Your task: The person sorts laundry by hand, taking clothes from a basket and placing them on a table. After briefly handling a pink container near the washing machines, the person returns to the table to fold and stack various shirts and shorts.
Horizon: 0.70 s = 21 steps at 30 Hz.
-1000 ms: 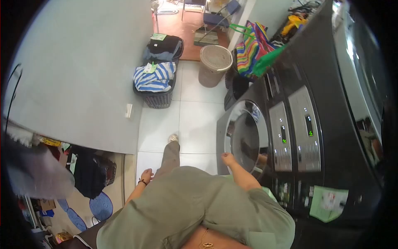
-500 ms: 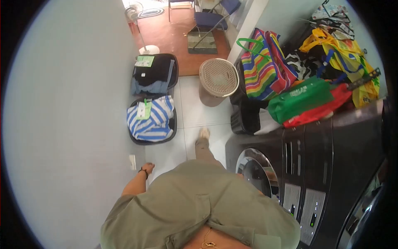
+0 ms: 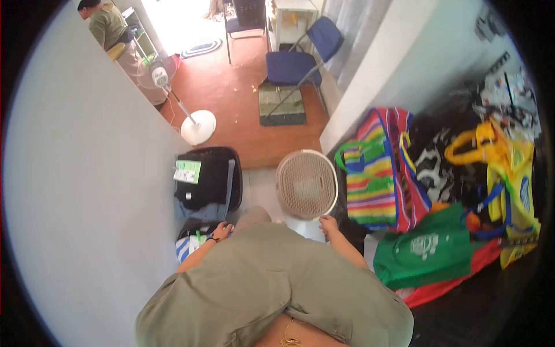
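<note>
My left hand [image 3: 221, 232] hangs by my side with a dark band on its wrist, above the basket of blue-and-white striped laundry [image 3: 186, 247], and holds nothing. My right hand [image 3: 328, 222] swings free near the rim of the beige perforated hamper lid [image 3: 306, 184], fingers loosely curled and holding nothing. My olive-green shirt [image 3: 272, 289] fills the lower middle of the view and hides my legs.
A black basket of dark clothes with a green tag [image 3: 208, 180] stands by the grey wall [image 3: 87, 191]. Striped, green, red and yellow bags [image 3: 428, 231] are piled at right. A pedestal fan [image 3: 196, 126], a blue folding chair [image 3: 295, 63] and another person [image 3: 110, 26] are beyond.
I have walked forward past the washer, which has left the view. The baskets and hamper are now right under me, and my right hand has swung forward into sight.
</note>
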Available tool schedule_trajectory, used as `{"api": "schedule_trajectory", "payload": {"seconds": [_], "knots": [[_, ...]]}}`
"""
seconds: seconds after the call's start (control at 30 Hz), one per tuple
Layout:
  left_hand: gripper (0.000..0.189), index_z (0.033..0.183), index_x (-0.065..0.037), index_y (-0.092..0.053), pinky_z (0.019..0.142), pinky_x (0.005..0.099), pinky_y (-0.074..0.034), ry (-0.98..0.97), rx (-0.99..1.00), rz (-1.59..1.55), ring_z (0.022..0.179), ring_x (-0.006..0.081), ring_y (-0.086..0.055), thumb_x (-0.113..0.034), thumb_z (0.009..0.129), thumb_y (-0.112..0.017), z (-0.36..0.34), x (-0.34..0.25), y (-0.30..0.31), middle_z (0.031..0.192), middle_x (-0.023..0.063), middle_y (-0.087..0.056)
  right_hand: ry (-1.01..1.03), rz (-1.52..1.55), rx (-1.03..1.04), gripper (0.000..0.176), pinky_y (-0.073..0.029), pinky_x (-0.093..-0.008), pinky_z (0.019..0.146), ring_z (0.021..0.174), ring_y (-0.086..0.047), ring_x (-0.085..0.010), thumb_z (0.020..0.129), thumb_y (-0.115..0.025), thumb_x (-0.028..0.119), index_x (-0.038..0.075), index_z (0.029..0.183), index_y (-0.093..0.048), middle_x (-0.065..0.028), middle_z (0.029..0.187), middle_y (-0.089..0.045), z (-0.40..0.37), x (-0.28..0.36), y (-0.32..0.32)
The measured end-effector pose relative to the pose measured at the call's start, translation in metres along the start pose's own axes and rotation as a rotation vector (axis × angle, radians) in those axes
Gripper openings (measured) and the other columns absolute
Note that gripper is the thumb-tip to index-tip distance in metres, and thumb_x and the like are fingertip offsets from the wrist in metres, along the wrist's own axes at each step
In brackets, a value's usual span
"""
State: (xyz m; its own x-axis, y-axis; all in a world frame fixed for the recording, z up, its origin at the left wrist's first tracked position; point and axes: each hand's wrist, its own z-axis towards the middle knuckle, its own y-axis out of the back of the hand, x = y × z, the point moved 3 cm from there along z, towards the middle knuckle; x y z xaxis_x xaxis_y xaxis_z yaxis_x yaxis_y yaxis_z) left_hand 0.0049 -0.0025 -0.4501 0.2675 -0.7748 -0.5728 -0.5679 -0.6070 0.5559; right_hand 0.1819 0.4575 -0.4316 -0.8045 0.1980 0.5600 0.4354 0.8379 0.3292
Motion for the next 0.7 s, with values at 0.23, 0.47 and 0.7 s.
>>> {"api": "schedule_trajectory", "payload": {"seconds": [0.23,0.47,0.7], "knots": [[0.062,0.134,-0.006,-0.055,0.102,0.0413,-0.045,0.099,0.124,0.033,0.122,0.034,-0.056,-0.047,0.088,-0.061,0.193,-0.065,0.057,0.134,0.0184,-0.058,-0.015,-0.139,0.05,0.035,-0.052,-0.0381,0.07,0.085,-0.066,-0.0207,0.091,-0.062,0.021,0.009,0.124,-0.06,-0.0068,0.108,-0.066,0.122,0.147,-0.012],[0.06,0.127,-0.004,-0.061,0.098,0.0416,-0.047,-0.034,0.345,0.254,0.116,0.031,-0.061,-0.046,0.084,-0.062,0.385,-0.176,0.16,0.125,0.018,-0.064,0.191,-0.536,-0.039,0.036,-0.051,-0.0361,0.079,0.09,-0.065,-0.0202,0.091,-0.062,0.026,0.006,0.121,-0.065,-0.0066,0.107,-0.068,0.191,0.236,-0.041],[0.056,0.131,-0.009,-0.058,0.091,0.0413,-0.051,-0.022,-0.056,-0.229,0.107,0.0345,-0.064,-0.04,0.085,-0.066,0.59,-0.309,0.35,0.118,0.0209,-0.066,0.313,-0.574,0.055,0.035,-0.052,-0.038,0.074,0.082,-0.067,-0.0201,0.089,-0.063,0.025,0.006,0.119,-0.066,-0.0086,0.101,-0.07,0.249,0.382,-0.072]]}}
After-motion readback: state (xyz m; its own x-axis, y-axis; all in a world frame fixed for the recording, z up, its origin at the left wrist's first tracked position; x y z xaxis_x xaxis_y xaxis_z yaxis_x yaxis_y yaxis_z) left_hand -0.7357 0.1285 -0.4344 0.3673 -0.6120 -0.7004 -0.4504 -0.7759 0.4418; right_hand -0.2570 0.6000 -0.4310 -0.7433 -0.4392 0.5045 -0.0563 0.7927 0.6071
